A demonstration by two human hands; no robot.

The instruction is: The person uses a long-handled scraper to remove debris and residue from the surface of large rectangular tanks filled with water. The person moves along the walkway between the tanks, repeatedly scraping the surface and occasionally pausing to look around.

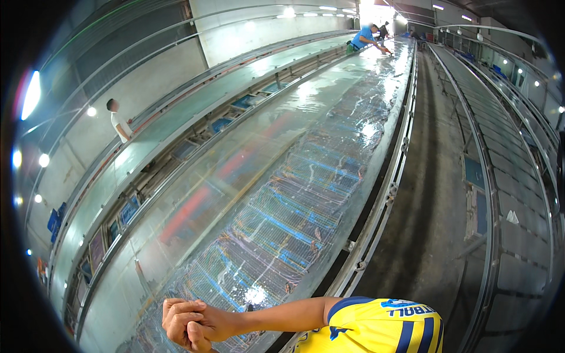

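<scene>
My right hand (189,325), fingers curled closed, appears before a glossy patterned sheet (282,217) at the long table's (353,228) near end; whether they grip anything, I cannot tell.

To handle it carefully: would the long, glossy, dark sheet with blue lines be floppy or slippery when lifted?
The sheet is probably floppy, since its surface looks wrinkled. It may be slippery: bright, wet-looking glare covers parts.

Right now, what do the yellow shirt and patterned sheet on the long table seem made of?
Yellow shirt: matte cloth, probably, because it looks soft and doesn't gleam.

Patterned sheet: wet-looking and glossy, with wrinkles and glare; thin plastic or soaked fabric, I can't tell.
</scene>
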